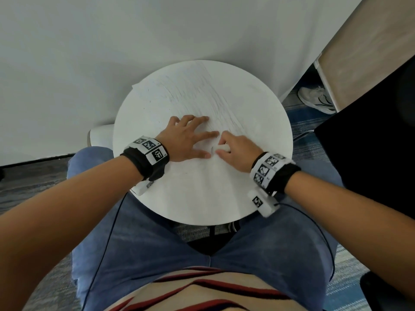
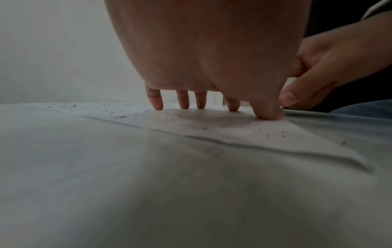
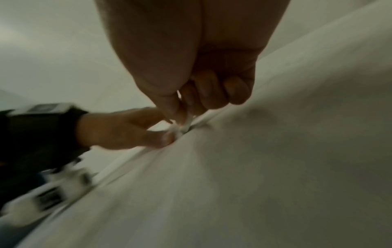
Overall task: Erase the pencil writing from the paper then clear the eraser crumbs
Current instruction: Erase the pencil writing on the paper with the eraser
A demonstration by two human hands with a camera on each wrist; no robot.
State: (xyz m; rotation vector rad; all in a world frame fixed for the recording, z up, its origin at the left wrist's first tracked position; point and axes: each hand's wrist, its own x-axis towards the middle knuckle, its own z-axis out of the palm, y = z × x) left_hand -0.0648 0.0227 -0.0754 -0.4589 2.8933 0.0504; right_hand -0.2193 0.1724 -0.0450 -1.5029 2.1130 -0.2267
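Right hand [image 1: 235, 151] fingers curl round a small white eraser [image 1: 221, 149], tip on the paper [image 2: 222, 127] at table [image 1: 258, 113] centre. At its 9 o'clock, left hand [image 1: 187, 140] lies splayed, fingertips [image 2: 158, 105] pinning the sheet. Thin paper likely buckles; hold beside the stroke. Only the left wrist view shows crumbs [image 2: 169, 117]

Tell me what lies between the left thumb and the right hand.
The white eraser, pinched by the right hand, on the paper; head view shows it beside the left hand's thumb.
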